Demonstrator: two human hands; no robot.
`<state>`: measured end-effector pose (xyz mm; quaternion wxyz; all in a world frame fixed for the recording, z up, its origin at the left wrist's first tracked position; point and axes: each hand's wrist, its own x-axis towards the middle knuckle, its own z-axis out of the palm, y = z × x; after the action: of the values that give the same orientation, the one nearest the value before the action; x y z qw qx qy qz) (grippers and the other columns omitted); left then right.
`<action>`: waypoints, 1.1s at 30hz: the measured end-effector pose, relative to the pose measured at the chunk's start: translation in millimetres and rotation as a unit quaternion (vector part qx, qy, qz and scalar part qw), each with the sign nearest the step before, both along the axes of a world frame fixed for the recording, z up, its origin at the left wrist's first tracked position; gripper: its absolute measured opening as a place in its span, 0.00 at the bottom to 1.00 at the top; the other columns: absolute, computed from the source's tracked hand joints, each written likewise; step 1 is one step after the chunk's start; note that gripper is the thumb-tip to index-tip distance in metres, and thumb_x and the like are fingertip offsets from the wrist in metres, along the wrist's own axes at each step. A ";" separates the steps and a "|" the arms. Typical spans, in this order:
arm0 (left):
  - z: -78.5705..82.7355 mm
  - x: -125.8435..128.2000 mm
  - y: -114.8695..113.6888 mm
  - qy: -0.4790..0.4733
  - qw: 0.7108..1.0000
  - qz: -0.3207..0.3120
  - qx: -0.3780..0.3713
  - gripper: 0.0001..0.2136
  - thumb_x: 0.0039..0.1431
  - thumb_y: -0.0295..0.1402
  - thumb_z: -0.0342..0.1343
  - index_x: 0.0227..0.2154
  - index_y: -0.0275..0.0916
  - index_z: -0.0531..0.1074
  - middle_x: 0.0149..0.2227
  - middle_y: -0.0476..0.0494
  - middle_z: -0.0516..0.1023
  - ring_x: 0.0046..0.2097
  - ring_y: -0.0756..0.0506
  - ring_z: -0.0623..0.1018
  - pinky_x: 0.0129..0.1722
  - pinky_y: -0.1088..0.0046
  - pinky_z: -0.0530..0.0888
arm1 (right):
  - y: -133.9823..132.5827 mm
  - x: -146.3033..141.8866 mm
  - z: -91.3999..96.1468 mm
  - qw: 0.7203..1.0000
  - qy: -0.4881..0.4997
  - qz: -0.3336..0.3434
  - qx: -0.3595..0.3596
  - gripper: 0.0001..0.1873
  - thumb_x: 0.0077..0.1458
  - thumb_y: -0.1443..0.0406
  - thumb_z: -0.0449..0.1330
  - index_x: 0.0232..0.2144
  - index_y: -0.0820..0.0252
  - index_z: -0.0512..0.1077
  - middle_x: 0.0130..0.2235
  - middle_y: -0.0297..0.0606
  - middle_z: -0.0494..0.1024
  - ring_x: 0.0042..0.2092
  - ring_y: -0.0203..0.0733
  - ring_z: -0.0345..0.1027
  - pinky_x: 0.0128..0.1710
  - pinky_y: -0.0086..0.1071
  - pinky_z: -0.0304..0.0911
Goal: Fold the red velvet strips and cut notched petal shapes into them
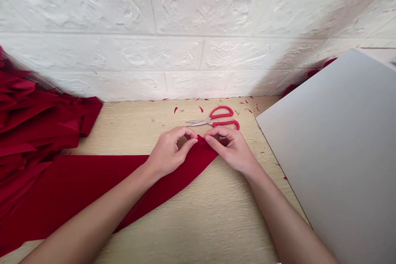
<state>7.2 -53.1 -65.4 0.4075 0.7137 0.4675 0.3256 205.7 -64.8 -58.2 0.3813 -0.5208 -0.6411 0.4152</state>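
Observation:
A long piece of dark red fabric [102,181] stretches from the left side to a narrow end between my hands. My left hand [170,150] pinches its upper edge close to the tip, thumb against forefinger. Just to the right, my right hand [230,148] grips the same end between thumb and fingers. A small corner of the cloth pokes up between the two pinches. Right behind my hands lie scissors [208,121] with red handles, their blades pointing left and slightly parted. My left forearm covers part of the fabric.
A heap of red fabric [37,111] rises at the left. Small red scraps [201,109] are scattered along the back of the wooden table [216,222], by the white brick-patterned wall [176,49]. A large pale grey panel [340,140] stands at the right, with more red cloth behind it.

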 end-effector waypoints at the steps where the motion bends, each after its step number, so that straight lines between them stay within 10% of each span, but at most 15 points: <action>1: -0.3 0.5 0.3 -0.001 1.000 0.004 -0.015 0.07 0.63 0.36 0.56 0.36 0.39 0.76 0.30 0.49 0.77 0.24 0.53 0.66 0.22 0.77 0.62 | -0.2 -0.6 0.0 1.000 -0.001 -0.001 0.001 0.10 0.59 0.59 0.60 0.30 0.59 0.77 0.28 0.34 0.78 0.27 0.35 0.66 0.25 0.29 0.61; 22: -0.4 -0.8 1.3 -0.020 0.997 0.005 -0.074 0.08 0.59 0.38 0.58 0.32 0.38 0.76 0.21 0.54 0.70 0.21 0.54 0.62 0.20 0.78 0.58 | -2.0 -2.6 -2.1 0.995 -0.045 0.022 0.080 0.03 0.56 0.66 0.64 0.34 0.58 0.78 0.34 0.37 0.82 0.35 0.39 0.74 0.36 0.33 0.68; 33: 0.9 -1.6 1.0 -0.018 0.997 -0.017 -0.068 0.07 0.60 0.36 0.56 0.34 0.39 0.75 0.20 0.55 0.66 0.21 0.54 0.61 0.20 0.77 0.58 | -1.3 4.3 -1.6 1.000 -0.021 0.021 -0.009 0.12 0.62 0.59 0.58 0.39 0.60 0.78 0.35 0.38 0.80 0.33 0.38 0.71 0.28 0.30 0.63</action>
<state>5.6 -52.1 -64.5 0.4686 0.6864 0.4688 0.2991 210.0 -66.1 -59.8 0.3542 -0.5191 -0.6560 0.4180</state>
